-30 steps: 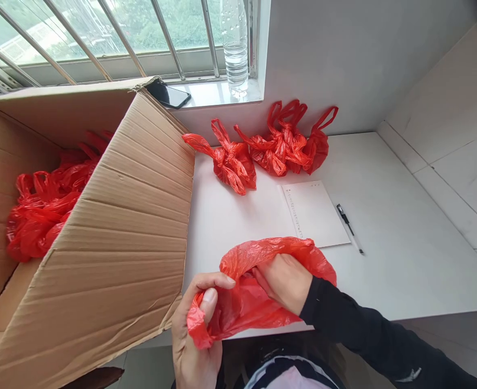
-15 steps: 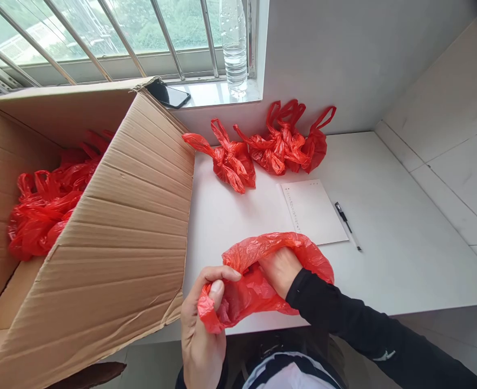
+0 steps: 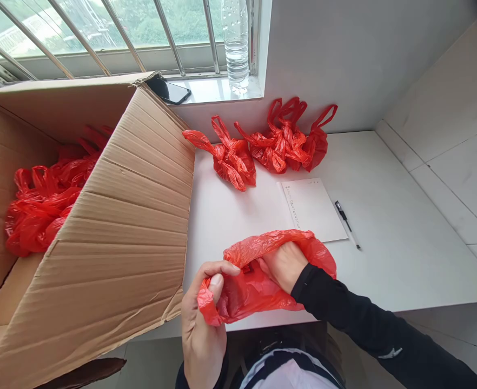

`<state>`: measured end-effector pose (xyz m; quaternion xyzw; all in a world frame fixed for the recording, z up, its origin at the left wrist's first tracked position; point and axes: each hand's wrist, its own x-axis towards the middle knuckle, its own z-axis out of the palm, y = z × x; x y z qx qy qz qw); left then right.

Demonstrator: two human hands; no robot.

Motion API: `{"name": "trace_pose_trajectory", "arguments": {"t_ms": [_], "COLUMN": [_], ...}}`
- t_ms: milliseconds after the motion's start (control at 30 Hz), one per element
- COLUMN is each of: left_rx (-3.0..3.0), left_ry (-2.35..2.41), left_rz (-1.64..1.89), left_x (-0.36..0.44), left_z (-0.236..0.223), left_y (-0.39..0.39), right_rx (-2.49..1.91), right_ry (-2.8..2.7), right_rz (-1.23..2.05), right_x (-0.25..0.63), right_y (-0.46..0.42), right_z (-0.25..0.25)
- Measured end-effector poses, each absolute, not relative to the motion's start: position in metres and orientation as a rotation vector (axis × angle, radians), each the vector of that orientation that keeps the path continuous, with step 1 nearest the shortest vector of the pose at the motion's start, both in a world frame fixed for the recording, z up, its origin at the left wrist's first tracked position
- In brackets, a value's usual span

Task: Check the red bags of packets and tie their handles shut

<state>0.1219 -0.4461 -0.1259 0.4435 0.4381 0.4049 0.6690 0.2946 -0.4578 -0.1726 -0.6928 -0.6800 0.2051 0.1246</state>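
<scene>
A crumpled red plastic bag [image 3: 258, 289] lies at the near edge of the white table [image 3: 384, 254]. My left hand [image 3: 200, 319] pinches the bag's left end between thumb and fingers. My right hand [image 3: 284, 265], in a black sleeve, reaches into the bag's opening with its fingers hidden under the plastic. Three tied red bags [image 3: 263, 148] sit by the wall at the back of the table. A large open cardboard box [image 3: 128, 227] stands on the left, holding several more red bags [image 3: 44, 202].
A sheet of paper [image 3: 313, 210] and a black pen [image 3: 347, 224] lie beyond the bag. On the window sill stand a water bottle [image 3: 236, 46] and a dark phone [image 3: 169, 91]. A tiled wall rises on the right.
My left hand has shifted slightly right and up with the bag's end. My right hand has moved a little deeper into the bag, which has bunched closer together.
</scene>
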Motion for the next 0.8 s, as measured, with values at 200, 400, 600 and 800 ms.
{"name": "trace_pose_trajectory", "arguments": {"t_ms": [200,400,600,800], "left_rx": [0.999,1.002,1.021,1.018], "left_ry": [1.008,0.981,0.979,0.997], "left_rz": [0.933,0.915,0.905,0.892], "left_x": [0.122,0.123,0.125,0.125], "left_z": [-0.125,-0.129,-0.129,-0.129], "left_y": [-0.443,-0.444,-0.446,-0.445], "right_rx": [-1.936,-2.12,-2.207,-2.205], "right_ry": [-2.087,-2.096,-2.101,-2.086], "right_rz": [0.692,0.715,0.693,0.641], "right_x": [0.3,0.302,0.297,0.312], "right_y": [-0.464,-0.463,-0.463,-0.463], "right_z": [-0.165,-0.162,-0.169,-0.16]}}
